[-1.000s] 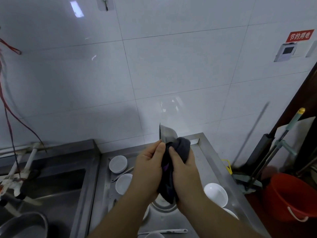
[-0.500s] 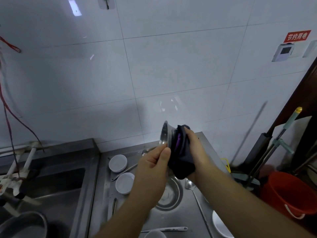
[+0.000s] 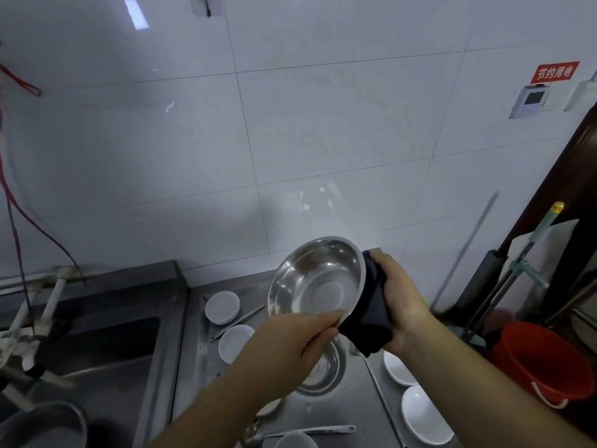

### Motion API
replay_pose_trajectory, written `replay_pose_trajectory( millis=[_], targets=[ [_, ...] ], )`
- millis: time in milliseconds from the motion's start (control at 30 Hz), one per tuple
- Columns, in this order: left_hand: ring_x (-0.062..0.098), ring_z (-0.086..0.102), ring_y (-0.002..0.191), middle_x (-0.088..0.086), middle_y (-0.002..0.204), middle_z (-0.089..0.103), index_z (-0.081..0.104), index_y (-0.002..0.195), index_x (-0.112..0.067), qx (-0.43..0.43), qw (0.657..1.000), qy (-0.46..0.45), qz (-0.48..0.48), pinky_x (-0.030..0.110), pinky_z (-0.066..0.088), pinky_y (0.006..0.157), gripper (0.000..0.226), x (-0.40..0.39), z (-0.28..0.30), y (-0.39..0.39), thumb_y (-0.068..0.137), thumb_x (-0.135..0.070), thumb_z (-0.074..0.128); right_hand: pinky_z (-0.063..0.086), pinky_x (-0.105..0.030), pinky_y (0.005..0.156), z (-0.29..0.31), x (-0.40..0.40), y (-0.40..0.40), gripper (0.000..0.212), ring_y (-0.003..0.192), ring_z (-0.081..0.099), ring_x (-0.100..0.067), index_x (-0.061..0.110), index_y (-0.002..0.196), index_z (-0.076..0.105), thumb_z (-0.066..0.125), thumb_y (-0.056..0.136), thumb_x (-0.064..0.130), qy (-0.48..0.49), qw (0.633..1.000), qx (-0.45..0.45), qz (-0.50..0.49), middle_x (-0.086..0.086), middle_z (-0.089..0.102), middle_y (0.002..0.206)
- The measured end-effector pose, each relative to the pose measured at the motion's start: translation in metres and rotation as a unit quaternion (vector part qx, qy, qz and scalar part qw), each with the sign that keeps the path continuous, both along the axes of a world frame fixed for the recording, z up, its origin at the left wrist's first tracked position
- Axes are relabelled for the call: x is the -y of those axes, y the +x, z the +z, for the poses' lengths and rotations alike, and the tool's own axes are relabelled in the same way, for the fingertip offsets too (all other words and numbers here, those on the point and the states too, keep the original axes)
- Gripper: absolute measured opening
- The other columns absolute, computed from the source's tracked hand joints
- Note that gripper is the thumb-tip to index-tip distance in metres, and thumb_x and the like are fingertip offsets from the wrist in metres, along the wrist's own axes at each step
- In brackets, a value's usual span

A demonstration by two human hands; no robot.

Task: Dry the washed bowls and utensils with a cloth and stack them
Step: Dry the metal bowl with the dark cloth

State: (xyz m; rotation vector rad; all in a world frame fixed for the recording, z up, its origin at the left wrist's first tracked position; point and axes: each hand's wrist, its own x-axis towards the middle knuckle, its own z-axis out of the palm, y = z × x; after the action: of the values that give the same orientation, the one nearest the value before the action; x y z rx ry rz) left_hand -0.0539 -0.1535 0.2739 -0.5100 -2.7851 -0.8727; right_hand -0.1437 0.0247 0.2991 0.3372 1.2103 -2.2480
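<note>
1. The steel counter (image 3: 339, 412) lay beneath both hands.
2. A steel bowl (image 3: 318, 279) was held tilted above it, its hollow facing the camera.
3. The right hand (image 3: 399, 295) gripped a dark cloth (image 3: 371, 315) against the bowl's outer right side.
4. The left hand (image 3: 290, 344) pinched the bowl's lower rim.
5. Small white bowls (image 3: 222, 307) sat beyond the left hand; others lay below the right.
</note>
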Motion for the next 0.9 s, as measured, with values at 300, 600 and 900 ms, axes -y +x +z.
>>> replay_pose_trajectory(
  millis=[300,600,900],
  targets=[
    [0.003,0.066,0.112,-0.017,0.121,0.074,0.064,0.136,-0.034,-0.085,0.989,-0.11,-0.051,0.031,0.049,0.105,0.042,0.016,-0.01,0.009,0.108,-0.049,0.037,0.055,-0.036,0.046,-0.015,0.002,0.026,0.034,0.047,0.068,-0.029,0.008,0.068,0.08,0.066,0.094,0.026,0.095,0.995,-0.018,-0.016,-0.016,0.071,0.063],
    [0.007,0.065,0.101,-0.019,0.105,0.065,0.061,0.111,-0.042,0.072,0.879,0.363,0.3,0.035,0.055,0.096,0.018,0.052,-0.021,0.017,0.11,-0.03,0.047,0.055,-0.038,0.047,-0.039,0.014,0.049,0.04,0.059,0.068,-0.032,0.004,0.122,0.072,0.07,0.093,0.031,0.1,0.992,0.027,-0.072,-0.016,0.072,0.079],
    [0.028,0.069,0.083,0.018,0.097,0.077,0.076,0.114,-0.019,0.253,0.786,0.492,0.276,0.051,0.063,0.088,0.023,0.058,-0.076,0.016,0.107,-0.02,0.054,0.054,-0.052,0.061,-0.081,0.012,0.058,0.044,0.074,0.067,-0.038,0.003,0.125,0.067,0.078,0.089,0.027,0.182,0.976,0.065,-0.098,-0.022,0.071,0.097]
  ],
)
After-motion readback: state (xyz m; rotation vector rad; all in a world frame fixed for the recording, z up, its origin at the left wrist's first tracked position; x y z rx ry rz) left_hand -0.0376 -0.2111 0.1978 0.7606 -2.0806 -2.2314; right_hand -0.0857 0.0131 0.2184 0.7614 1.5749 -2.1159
